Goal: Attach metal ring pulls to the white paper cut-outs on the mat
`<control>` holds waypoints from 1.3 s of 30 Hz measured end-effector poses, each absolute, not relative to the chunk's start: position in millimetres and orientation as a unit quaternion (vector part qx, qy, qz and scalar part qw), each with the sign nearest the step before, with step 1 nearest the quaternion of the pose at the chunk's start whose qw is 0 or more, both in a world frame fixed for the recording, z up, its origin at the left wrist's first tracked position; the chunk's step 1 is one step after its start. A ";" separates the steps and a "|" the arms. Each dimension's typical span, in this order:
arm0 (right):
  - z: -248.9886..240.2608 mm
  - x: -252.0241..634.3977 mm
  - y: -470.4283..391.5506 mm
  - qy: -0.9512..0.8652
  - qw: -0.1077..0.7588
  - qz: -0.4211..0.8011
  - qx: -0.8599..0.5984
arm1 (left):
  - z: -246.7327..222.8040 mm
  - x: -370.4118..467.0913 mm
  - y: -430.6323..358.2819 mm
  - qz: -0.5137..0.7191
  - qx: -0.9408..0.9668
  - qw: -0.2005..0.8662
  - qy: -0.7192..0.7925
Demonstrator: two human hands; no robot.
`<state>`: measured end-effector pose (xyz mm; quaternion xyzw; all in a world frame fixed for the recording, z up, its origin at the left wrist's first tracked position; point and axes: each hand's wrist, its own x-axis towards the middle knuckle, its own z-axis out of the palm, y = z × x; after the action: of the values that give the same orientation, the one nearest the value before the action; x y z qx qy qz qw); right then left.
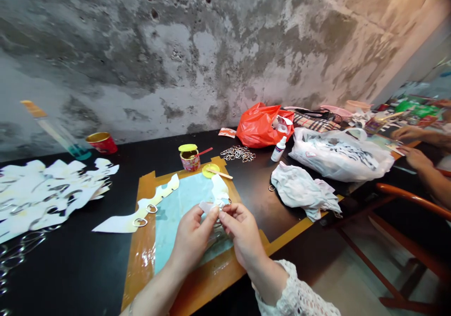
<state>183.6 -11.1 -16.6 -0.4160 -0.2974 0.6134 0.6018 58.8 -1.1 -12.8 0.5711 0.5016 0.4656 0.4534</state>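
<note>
Over the pale blue sheet [176, 222], my left hand [195, 236] and my right hand [243, 233] meet with fingertips pinched on a small white cut-out piece [220, 188]. A metal ring shows at its right side, by my right fingertips. The lower part of the piece is hidden by my fingers. To the left lies another white cut-out piece [123, 224], yellowish in places, with notches and two metal rings [140, 222] on it. Behind the sheet stands a small pink-patterned tub [190, 161] with a red stick in it. A yellow lid [210, 170] bearing a wooden stick lies beside it.
White cut-outs with rings [45, 193] are piled at the left, near a red cup [102, 143]. Loose metal rings [238, 154], a white bottle [278, 149], a red bag [260, 125], a white bag [338, 154] and a crumpled cloth [301, 189] lie rightward. Another person's hands [416, 156] work far right.
</note>
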 end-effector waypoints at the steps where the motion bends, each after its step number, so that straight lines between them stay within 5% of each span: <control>1: -16.5 183.4 -11.0 -0.288 0.604 0.617 -0.415 | -13.5 59.2 -1.4 0.465 0.573 0.451 0.502; 14: -31.8 174.6 -10.4 -0.303 0.621 0.566 -0.449 | -12.3 61.8 -3.6 0.454 0.600 0.430 0.500; 26: -31.0 180.2 -9.8 -0.291 0.589 0.637 -0.403 | -2.9 66.3 -0.7 0.483 0.425 0.594 0.484; 39: -21.7 179.8 -4.3 -0.313 0.586 0.615 -0.425 | -3.8 63.8 0.6 0.517 0.436 0.562 0.476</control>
<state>179.8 -4.3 -21.7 -0.4247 -0.3131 0.6146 0.5864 63.8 0.6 -3.8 0.4364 0.4758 0.5167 0.5623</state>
